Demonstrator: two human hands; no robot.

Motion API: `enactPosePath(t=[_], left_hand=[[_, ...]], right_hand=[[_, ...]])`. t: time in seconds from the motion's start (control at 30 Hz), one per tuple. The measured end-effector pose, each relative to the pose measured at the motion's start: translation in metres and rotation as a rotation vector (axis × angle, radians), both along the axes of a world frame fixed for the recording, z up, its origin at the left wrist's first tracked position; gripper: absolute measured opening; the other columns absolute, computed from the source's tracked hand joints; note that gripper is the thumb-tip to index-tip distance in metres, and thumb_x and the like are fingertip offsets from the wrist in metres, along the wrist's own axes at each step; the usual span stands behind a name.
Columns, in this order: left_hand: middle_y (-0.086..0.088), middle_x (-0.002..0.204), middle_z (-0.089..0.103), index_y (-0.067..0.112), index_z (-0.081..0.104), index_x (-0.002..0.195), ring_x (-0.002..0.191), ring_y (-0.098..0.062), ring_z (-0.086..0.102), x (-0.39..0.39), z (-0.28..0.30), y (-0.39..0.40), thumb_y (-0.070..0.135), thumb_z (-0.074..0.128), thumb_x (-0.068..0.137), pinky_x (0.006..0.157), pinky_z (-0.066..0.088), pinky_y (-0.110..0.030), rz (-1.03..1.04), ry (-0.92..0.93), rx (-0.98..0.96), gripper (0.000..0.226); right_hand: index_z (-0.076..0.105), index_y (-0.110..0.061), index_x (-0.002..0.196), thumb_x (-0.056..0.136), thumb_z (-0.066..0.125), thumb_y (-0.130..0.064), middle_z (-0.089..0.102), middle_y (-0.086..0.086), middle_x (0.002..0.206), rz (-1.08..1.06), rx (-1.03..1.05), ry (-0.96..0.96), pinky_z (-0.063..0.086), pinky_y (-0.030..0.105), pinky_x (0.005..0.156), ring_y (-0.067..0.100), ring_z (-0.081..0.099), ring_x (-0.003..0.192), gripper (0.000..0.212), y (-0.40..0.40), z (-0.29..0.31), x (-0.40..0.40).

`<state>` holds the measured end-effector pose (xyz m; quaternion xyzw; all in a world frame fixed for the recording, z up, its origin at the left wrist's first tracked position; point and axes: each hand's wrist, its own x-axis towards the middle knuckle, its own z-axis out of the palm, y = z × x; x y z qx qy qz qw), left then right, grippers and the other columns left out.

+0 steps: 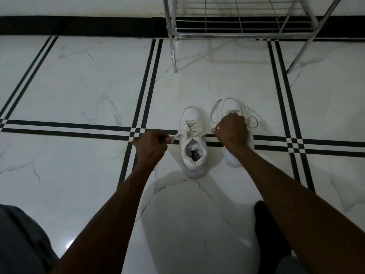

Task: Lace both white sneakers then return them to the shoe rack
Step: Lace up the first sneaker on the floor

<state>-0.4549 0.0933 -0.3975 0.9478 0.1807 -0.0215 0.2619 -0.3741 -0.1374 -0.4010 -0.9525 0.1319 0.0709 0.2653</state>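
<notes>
Two white sneakers stand side by side on the tiled floor, toes pointing away from me. The left sneaker point(192, 147) has its lace crossed through the eyelets. My left hand point(151, 145) pinches one lace end point(174, 138), drawn out to the left. My right hand point(232, 131) grips the other lace end, drawn to the right, and covers the middle of the right sneaker point(233, 107). Loose lace loops point(251, 121) lie over the right sneaker. The metal shoe rack point(237, 20) stands beyond the shoes against the wall.
The floor is white marble tile with black double stripes point(79, 127). A rack leg point(174, 58) stands just beyond the left sneaker, another leg point(302, 52) to the right. My knees show at the bottom corners, with a dark shape point(264, 224) beside my right arm.
</notes>
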Motion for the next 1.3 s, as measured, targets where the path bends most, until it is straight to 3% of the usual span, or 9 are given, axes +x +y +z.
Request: enactPosePath(t=[0.1, 0.23, 0.63, 0.8, 0.9, 1.0, 1.1, 1.17, 1.3], left_hand=[[0.007, 0.092, 0.078, 0.031, 0.08, 0.096, 0.095, -0.019, 0.068, 0.0, -0.001, -0.001, 0.021, 0.068, 0.087, 0.102, 0.043, -0.051, 0.028, -0.008, -0.021, 0.018], [0.005, 0.093, 0.078, 0.03, 0.08, 0.097, 0.098, -0.02, 0.067, 0.0, -0.003, 0.001, 0.028, 0.069, 0.089, 0.105, 0.039, -0.054, 0.054, -0.017, -0.022, 0.014], [0.002, 0.086, 0.077, 0.025, 0.08, 0.092, 0.083, -0.013, 0.057, -0.003, -0.011, -0.002, 0.025, 0.071, 0.088, 0.101, 0.043, -0.052, 0.165, -0.016, -0.062, 0.01], [0.003, 0.083, 0.076, 0.023, 0.081, 0.093, 0.081, -0.015, 0.067, -0.005, -0.013, -0.002, 0.029, 0.072, 0.088, 0.089, 0.055, -0.05, 0.174, -0.009, -0.127, 0.012], [0.0, 0.086, 0.078, 0.019, 0.081, 0.096, 0.082, -0.018, 0.07, -0.004, -0.013, 0.0, 0.027, 0.073, 0.088, 0.082, 0.058, -0.043, 0.134, -0.029, -0.161, 0.014], [-0.003, 0.095, 0.079, 0.018, 0.08, 0.101, 0.091, -0.022, 0.072, 0.002, -0.014, 0.008, 0.021, 0.07, 0.09, 0.078, 0.056, -0.032, 0.012, 0.017, -0.124, 0.015], [-0.009, 0.136, 0.064, 0.011, 0.065, 0.131, 0.118, -0.017, 0.061, 0.002, -0.009, 0.004, 0.005, 0.063, 0.094, 0.088, 0.045, -0.014, -0.086, -0.023, -0.291, 0.037], [-0.008, 0.149, 0.05, 0.013, 0.05, 0.147, 0.132, -0.013, 0.046, 0.004, -0.004, -0.007, -0.002, 0.058, 0.095, 0.103, 0.038, -0.022, -0.188, -0.067, -0.345, 0.055], [-0.009, 0.134, 0.063, 0.016, 0.06, 0.139, 0.122, -0.019, 0.059, 0.014, -0.009, -0.03, -0.001, 0.062, 0.093, 0.099, 0.048, -0.028, -0.318, -0.005, -0.295, 0.049]], right_hand=[[0.068, -0.004, 0.089, 0.076, 0.074, -0.017, 0.072, 0.017, 0.095, 0.166, -0.187, -0.127, 0.053, 0.032, 0.064, 0.033, 0.071, 0.087, 0.02, 0.01, 0.002, -0.01], [0.065, -0.005, 0.097, 0.082, 0.072, -0.022, 0.069, 0.016, 0.104, 0.205, -0.278, -0.142, 0.053, 0.033, 0.07, 0.032, 0.069, 0.096, 0.024, 0.006, -0.002, -0.013], [0.068, -0.002, 0.098, 0.082, 0.074, -0.023, 0.07, 0.018, 0.106, 0.212, -0.253, -0.11, 0.051, 0.032, 0.07, 0.034, 0.067, 0.1, 0.028, 0.0, 0.0, -0.009], [0.066, -0.004, 0.102, 0.083, 0.073, -0.026, 0.069, 0.016, 0.109, 0.22, -0.276, -0.123, 0.053, 0.033, 0.075, 0.033, 0.066, 0.103, 0.03, 0.002, -0.003, -0.012], [0.068, -0.002, 0.095, 0.081, 0.076, -0.02, 0.071, 0.018, 0.101, 0.218, -0.153, -0.125, 0.055, 0.035, 0.074, 0.034, 0.067, 0.099, 0.024, -0.002, 0.001, -0.01], [0.065, -0.012, 0.076, 0.077, 0.075, -0.008, 0.073, 0.015, 0.088, 0.255, 0.181, -0.09, 0.061, 0.044, 0.07, 0.029, 0.072, 0.085, 0.01, -0.011, 0.002, 0.001], [0.068, -0.017, 0.105, 0.083, 0.074, -0.01, 0.07, 0.005, 0.118, 0.445, 0.234, -0.043, 0.053, 0.033, 0.089, 0.021, 0.066, 0.108, 0.024, -0.011, 0.011, 0.0], [0.068, -0.012, 0.121, 0.089, 0.067, -0.006, 0.066, 0.006, 0.128, 0.569, 0.262, 0.029, 0.046, 0.023, 0.093, 0.021, 0.061, 0.118, 0.033, -0.004, 0.015, -0.004], [0.074, -0.008, 0.113, 0.088, 0.064, -0.002, 0.075, 0.015, 0.11, 0.626, 0.258, 0.028, 0.057, 0.04, 0.088, 0.025, 0.071, 0.099, 0.027, 0.004, 0.006, -0.017]])
